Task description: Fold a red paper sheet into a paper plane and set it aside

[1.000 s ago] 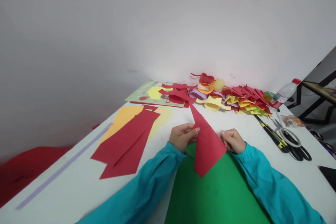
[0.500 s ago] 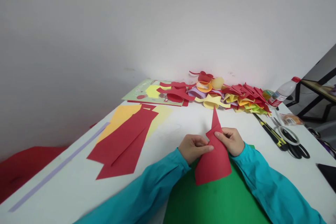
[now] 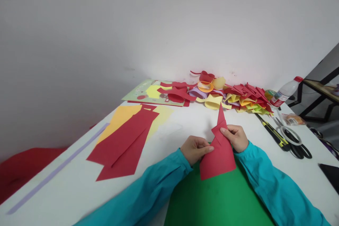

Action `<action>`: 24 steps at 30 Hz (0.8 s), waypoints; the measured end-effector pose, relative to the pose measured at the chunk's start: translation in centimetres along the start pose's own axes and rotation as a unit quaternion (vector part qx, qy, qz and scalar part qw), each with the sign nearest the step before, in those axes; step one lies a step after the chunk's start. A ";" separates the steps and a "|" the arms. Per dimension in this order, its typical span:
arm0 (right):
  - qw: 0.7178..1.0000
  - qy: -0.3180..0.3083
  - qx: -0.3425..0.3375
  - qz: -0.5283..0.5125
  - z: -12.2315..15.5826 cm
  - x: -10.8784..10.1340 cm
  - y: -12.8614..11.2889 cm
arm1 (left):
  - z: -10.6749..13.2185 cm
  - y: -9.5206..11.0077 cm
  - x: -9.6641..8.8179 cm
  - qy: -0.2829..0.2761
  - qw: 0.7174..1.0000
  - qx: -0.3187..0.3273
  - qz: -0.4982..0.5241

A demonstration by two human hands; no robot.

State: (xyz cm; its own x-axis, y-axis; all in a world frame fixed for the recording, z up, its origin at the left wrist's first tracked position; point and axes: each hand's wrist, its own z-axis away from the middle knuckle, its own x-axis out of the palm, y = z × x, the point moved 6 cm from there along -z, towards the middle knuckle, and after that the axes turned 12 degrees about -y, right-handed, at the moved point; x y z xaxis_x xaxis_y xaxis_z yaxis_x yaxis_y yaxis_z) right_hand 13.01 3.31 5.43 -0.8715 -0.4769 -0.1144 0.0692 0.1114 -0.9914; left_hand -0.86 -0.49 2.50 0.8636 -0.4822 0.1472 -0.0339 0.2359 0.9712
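Between my hands is a piece of red paper, curved and folded over, with a narrow point rising at its top. My left hand pinches its left edge between thumb and fingers. Higher up on the right, my right hand grips it, the thumb lying on the folded flap and the fingers behind, partly hidden. Under the red paper lies a green sheet at the table's near side.
Red cut-outs lie over yellow paper at left, near a purple strip. Behind are paper rings and folded pieces. A utility knife, scissors, a tape roll and a leaning bottle are at right.
The red paper has shifted slightly up and to the right. My right hand has moved a little with it; my left hand keeps its pinch nearly in place.
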 end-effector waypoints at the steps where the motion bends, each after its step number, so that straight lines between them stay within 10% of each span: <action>1: 1.000 0.001 0.000 0.000 0.0 -0.1 0.0 | 0.0 0.1 0.0 -0.003 1.000 0.004 0.000; 24: 0.995 0.080 -0.032 -0.050 -1.0 -4.2 1.7 | 0.3 0.0 0.4 -0.016 0.999 0.034 -0.032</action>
State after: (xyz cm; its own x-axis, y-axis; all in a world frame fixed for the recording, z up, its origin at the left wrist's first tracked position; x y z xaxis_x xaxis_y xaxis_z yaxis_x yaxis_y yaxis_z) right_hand 16.33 6.39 4.34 -0.9388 -0.3446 0.0016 -0.0490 0.1289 -0.9905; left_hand -0.65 -0.94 2.61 0.8485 -0.5215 0.0899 -0.0146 0.1468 0.9891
